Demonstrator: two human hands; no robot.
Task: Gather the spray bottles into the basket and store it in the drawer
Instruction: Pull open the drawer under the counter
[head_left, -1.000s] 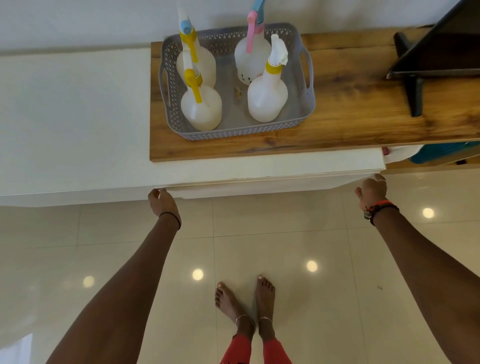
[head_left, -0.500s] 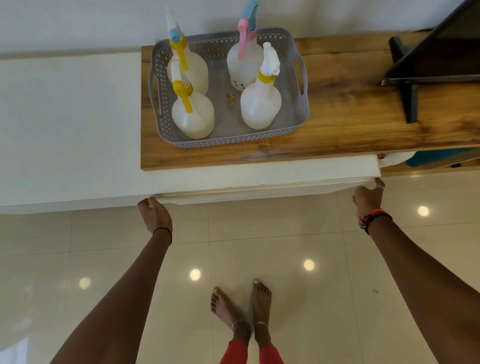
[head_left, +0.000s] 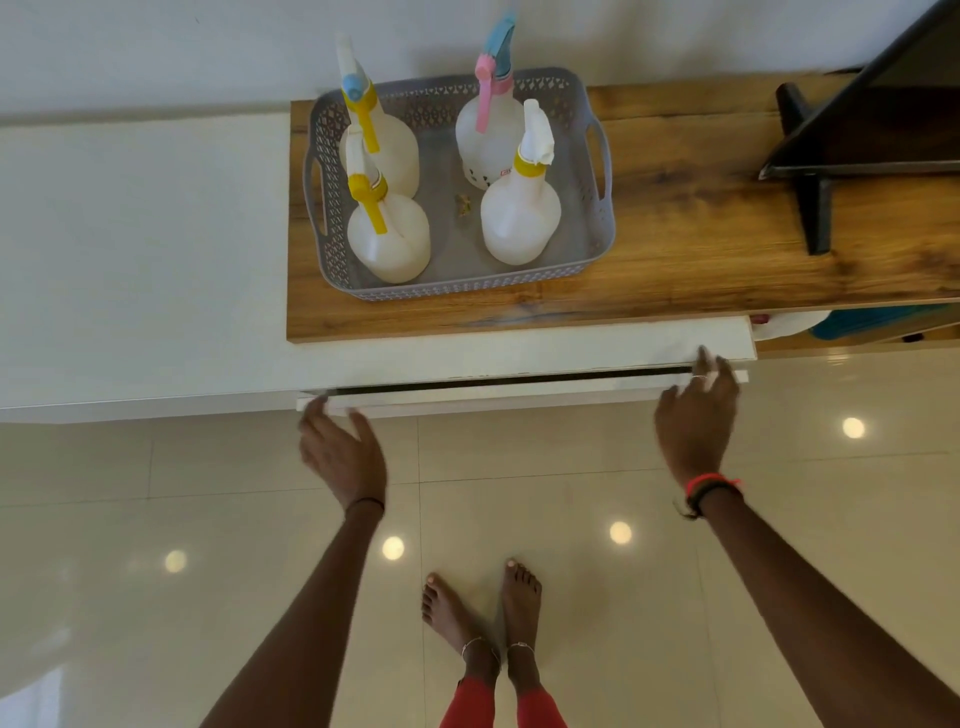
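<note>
Now the gray basket (head_left: 602, 228) sat on the wooden top (head_left: 701, 249), and four spray bottles (head_left: 519, 218) stood up inside it. A tiny scrap lay on its floor between them. Below it, the white drawer (head_left: 519, 394) was open just a crack, showing a dark gap.

The left hand (head_left: 340, 452) was at the drawer's left end and the right hand (head_left: 696, 421) at its right end. Both had their fingers spread apart, holding nothing (they looked a bit blurry).

The basket looked like light, bendy plastic. I think it should be lifted by the two handle holes, one on each short side, and kept flat. The tall bottles could tip over easily.
</note>
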